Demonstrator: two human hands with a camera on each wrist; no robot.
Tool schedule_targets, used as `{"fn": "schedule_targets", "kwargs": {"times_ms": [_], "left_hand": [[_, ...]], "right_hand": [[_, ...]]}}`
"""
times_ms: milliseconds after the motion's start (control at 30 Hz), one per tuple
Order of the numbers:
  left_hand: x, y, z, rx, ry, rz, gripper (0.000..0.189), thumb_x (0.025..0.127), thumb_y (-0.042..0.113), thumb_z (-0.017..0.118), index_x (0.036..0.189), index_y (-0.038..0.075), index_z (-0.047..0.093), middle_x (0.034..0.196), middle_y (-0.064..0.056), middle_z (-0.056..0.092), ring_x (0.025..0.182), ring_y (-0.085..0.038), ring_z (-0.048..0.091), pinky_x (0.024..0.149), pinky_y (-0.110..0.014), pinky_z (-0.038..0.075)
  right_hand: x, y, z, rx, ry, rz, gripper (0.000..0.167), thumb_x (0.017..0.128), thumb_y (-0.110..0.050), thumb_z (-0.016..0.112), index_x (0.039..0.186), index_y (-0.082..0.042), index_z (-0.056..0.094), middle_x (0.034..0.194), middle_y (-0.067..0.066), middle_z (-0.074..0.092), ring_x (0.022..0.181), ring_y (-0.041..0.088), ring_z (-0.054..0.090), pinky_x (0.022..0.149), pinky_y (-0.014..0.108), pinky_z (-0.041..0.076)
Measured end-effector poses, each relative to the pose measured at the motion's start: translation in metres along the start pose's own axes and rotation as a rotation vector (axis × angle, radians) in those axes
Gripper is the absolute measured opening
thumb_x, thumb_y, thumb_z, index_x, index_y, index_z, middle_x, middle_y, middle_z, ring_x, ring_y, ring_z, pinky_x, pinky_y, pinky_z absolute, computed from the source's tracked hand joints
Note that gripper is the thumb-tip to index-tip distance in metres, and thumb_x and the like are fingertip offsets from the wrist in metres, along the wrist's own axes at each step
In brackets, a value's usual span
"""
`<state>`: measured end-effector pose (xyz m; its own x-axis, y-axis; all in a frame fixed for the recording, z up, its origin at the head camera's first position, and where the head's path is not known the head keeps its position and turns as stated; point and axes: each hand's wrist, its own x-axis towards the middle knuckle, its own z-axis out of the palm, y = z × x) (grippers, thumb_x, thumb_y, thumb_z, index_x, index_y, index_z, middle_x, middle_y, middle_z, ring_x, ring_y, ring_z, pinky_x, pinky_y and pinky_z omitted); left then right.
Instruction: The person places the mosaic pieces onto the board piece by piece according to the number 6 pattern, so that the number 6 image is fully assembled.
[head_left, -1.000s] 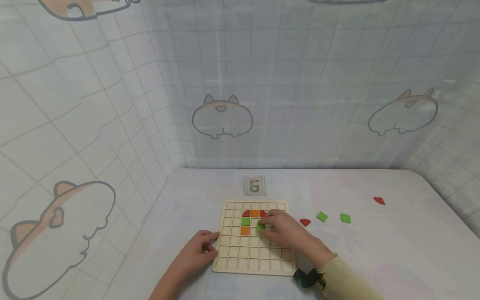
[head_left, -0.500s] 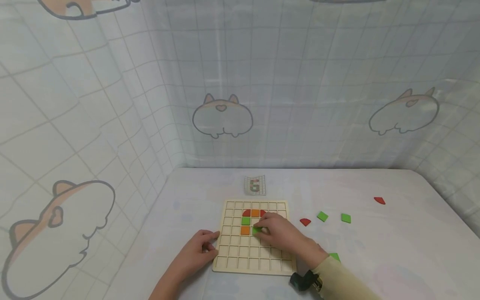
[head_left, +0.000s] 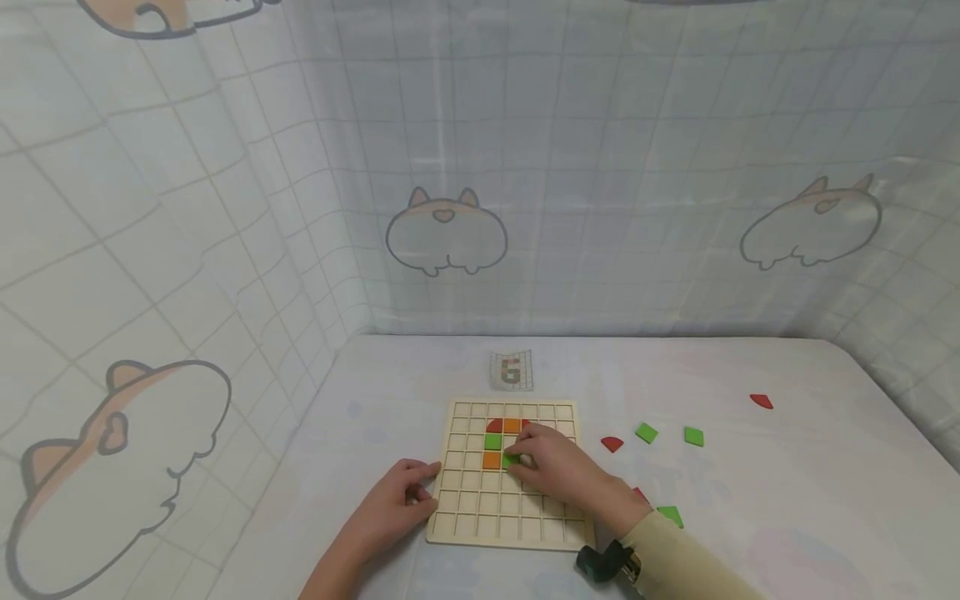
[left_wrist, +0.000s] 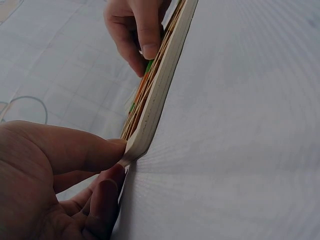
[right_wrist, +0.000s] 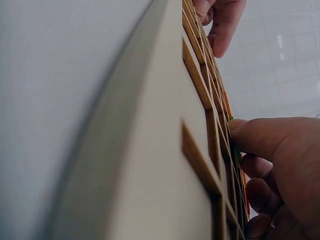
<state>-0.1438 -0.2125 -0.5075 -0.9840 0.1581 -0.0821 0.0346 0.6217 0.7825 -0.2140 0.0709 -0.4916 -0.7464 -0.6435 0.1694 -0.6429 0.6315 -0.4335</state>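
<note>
A pale wooden grid board (head_left: 465,504) lies on the table. My left hand (head_left: 396,507) pinches its left edge; in the left wrist view the thumb (left_wrist: 107,150) presses the rim near a corner, with curled fingers below. My right hand (head_left: 561,471) pinches a green square tile (head_left: 510,461) at the cell right of an orange tile (head_left: 491,460). Whether that green tile lies flat in the cell is hidden by the fingers. Above the orange tile sit a green tile (head_left: 492,442), a red quarter-round tile (head_left: 495,426) and another orange tile (head_left: 512,426). A second red piece is mostly covered by my right hand.
A small pattern card (head_left: 512,371) lies behind the board. Loose to the right are red quarter-rounds (head_left: 612,444) and green squares (head_left: 647,432), one green square (head_left: 670,516) close to my right sleeve. A dark wrist device (head_left: 600,564) overlaps the board's near right corner.
My right hand has moved slightly left with the green tile, up against the orange tile. A red piece beside the right wrist has come into view. The left hand stays put.
</note>
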Motion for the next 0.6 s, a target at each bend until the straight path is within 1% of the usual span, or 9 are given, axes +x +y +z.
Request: {"fn": "schedule_targets", "kwargs": {"times_ms": [133,333,600], "left_hand": [[0.000,0.000,0.001,0.000,0.000,-0.009,0.055,0.084,0.012,0.077,0.135,0.004,0.060,0.117,-0.003,0.053,0.086,-0.015,0.055,0.067,-0.025,0.046],[0.000,0.000,0.001,-0.003,-0.003,-0.014,0.055,0.083,0.013,0.077,0.136,0.004,0.060,0.118,-0.003,0.053,0.086,-0.015,0.055,0.068,-0.025,0.046],[-0.001,0.001,0.000,0.003,-0.009,-0.013,0.055,0.084,0.012,0.077,0.136,0.004,0.059,0.118,-0.003,0.052,0.086,-0.015,0.055,0.069,-0.025,0.045]], "right_hand": [[-0.001,0.000,0.000,-0.003,-0.002,0.003,0.025,0.089,-0.023,0.075,0.111,-0.012,0.076,0.102,-0.007,0.060,0.092,0.007,0.054,0.084,0.028,0.048],[-0.005,0.003,-0.001,-0.013,-0.017,0.016,0.029,0.090,-0.028,0.074,0.117,-0.016,0.075,0.105,-0.008,0.059,0.093,0.006,0.053,0.082,0.026,0.048],[-0.010,0.006,-0.007,-0.044,0.002,0.011,0.030,0.090,-0.028,0.073,0.117,-0.014,0.075,0.106,-0.008,0.060,0.093,0.007,0.053,0.082,0.026,0.049]]}}
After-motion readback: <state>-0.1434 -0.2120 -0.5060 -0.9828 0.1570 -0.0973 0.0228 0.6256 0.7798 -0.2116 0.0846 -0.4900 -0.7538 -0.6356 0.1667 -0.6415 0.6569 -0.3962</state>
